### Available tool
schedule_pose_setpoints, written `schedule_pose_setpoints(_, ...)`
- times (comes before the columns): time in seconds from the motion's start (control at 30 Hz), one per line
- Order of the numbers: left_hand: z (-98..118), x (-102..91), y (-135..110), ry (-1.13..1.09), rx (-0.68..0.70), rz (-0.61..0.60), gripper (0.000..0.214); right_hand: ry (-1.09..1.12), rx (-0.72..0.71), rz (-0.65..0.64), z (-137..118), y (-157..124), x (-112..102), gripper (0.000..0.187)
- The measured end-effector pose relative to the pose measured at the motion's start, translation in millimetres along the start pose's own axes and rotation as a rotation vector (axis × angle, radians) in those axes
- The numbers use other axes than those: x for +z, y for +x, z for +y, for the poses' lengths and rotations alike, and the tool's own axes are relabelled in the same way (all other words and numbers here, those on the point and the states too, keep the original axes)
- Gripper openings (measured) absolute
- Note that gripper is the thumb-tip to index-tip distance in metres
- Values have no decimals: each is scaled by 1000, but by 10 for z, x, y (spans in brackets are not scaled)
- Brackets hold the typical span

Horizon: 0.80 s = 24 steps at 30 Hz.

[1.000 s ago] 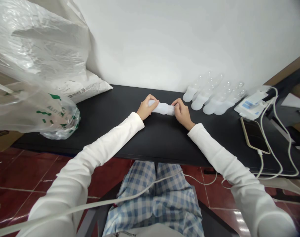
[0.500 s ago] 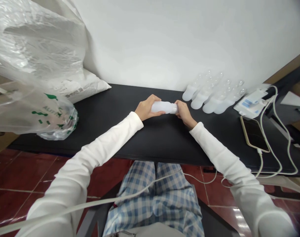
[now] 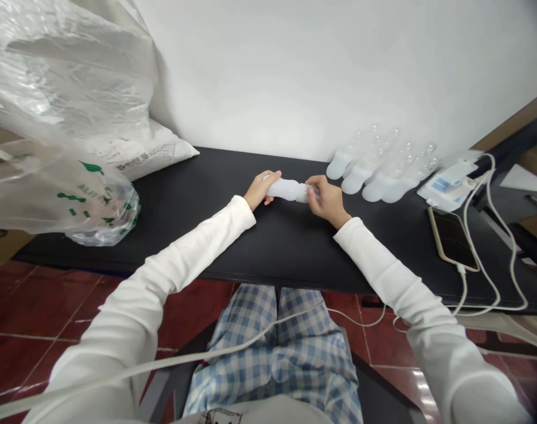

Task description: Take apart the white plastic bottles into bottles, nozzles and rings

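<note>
Soft light, glare on floor [image 3: 385, 348]

White wall [image 3: 272, 76], black surface [image 3: 184, 197] and a red tiled floor [image 3: 25, 300].
The wall rises smooth and evenly lit behind the surface's long back edge, dimming a little towards the upper right. The floor is glossy, catching a white glare [image 3: 423, 388] at lower right, and a black chair [image 3: 383, 388] stands on it. At far right, a slanting brown panel [image 3: 511, 121] is perhaps furniture; that corner is too dim to tell.

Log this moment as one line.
left hand: holds bottle, white end | right hand: holds clear end | other bottles: at right | phone: cable attached
</note>
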<state>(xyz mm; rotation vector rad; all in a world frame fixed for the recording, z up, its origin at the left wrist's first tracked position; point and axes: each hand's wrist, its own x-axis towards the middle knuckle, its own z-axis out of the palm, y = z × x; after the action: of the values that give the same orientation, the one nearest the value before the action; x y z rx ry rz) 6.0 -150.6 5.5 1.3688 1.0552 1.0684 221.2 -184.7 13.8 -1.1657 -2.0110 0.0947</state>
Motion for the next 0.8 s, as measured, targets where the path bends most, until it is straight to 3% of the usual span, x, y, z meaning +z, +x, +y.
schedule_pose_setpoints(0.17,11,-39,6,-8,7,-23,49,-143,-10,-41,-4,-9,13,35)
schedule_pose_setpoints(0.57,18,-19,-42,72,30,-25,44,-97,82,-9,-38,7,4,26)
schedule_pose_setpoints(0.8,28,-50,-67,306,175,60,27,98,341,-25,15,85,55,22)
